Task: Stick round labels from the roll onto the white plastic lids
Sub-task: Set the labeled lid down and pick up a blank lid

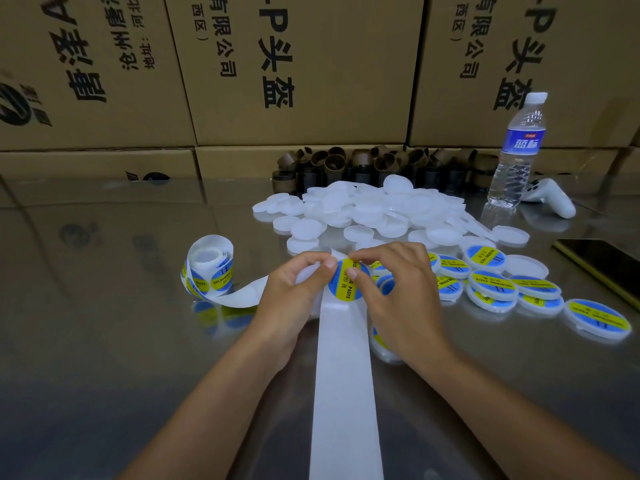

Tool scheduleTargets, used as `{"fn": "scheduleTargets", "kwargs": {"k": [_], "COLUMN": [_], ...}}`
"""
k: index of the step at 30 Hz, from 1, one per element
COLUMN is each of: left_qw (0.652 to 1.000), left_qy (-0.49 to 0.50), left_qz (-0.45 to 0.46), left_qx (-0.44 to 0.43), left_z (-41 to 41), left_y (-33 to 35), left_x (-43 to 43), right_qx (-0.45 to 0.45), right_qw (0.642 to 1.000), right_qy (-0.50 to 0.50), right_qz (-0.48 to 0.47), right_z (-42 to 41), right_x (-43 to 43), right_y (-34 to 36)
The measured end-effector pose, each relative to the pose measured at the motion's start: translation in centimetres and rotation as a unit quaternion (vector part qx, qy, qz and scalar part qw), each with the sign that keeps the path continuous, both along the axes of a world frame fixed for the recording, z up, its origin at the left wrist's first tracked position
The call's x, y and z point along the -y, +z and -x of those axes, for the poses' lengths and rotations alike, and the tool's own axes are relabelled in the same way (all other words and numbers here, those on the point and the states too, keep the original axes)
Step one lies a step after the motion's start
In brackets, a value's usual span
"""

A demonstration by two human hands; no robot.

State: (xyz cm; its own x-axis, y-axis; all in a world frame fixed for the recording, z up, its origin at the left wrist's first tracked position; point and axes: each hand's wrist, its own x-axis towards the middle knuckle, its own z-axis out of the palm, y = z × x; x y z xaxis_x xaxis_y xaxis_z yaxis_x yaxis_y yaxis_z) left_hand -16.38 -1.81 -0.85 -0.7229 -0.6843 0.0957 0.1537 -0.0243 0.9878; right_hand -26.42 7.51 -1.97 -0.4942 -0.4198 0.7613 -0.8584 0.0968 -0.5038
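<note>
Head view, the only one.

- My left hand (pixel 294 292) has thumb and forefinger closed on the white liner (pixel 346 393) where it bends. Whether a lid sits under those fingers I cannot tell.
- My right hand (pixel 398 299) pinches the top edge of the round label (pixel 344 282) between thumb and fingertip, fingers narrow. The blue and yellow face is up and the label lies between both hands.
- The roll (pixel 207 268) stands to the left, its liner running under my left hand and then toward me.
- The plain lids (pixel 363 209) are heaped just beyond my hands, the labelled lids (pixel 495 285) near on the right.

Doing the step well, as I judge it:
- Keep the liner taut and bent sharply so the label edge lifts cleanly.
- Touch only the rim of the adhesive.
- Peel slowly to avoid a curl or crease.
- Centre the label over a lid before pressing from the middle outward.
</note>
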Motion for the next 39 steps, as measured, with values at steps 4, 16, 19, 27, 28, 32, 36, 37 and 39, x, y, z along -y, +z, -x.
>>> {"fn": "scheduleTargets", "kwargs": {"k": [4,16,19,27,28,32,36,37,39], "left_qw": [1.000,1.000,0.999,0.997,0.997,0.997,0.995,0.995,0.995], "left_qy": [-0.009,0.018,0.022,0.041,0.052,0.076,0.095,0.099,0.100], "left_qz": [-0.005,-0.017,-0.034,-0.068,-0.060,-0.019,0.002,0.003,0.014], "left_qx": [0.000,-0.015,-0.025,-0.025,-0.021,-0.011,0.002,0.003,0.005], "left_z": [0.0,0.0,0.0,0.2,0.2,0.3,0.3,0.3,0.3], "left_y": [-0.1,-0.1,-0.1,-0.1,-0.1,-0.4,-0.3,-0.3,-0.4], "left_x": [0.1,0.1,0.2,0.3,0.2,0.2,-0.1,-0.1,0.0], "right_qx": [0.001,0.015,0.023,0.083,0.089,0.106,0.104,0.112,0.132], "right_qw": [1.000,0.999,0.998,0.989,0.987,0.978,0.975,0.973,0.966], "right_qy": [-0.001,0.044,0.059,0.118,0.125,0.160,0.159,0.171,0.207], "right_qz": [0.005,0.011,0.013,0.035,0.040,0.084,0.113,0.109,0.077], "right_z": [0.1,-0.8,-1.1,-1.5,-1.5,-1.8,-2.1,-2.2,-2.4], "right_x": [0.0,-0.1,-0.2,-0.5,-0.5,-0.8,-1.0,-1.1,-1.1], "right_y": [0.0,0.3,0.5,0.8,0.8,1.3,1.6,1.6,1.5]}}
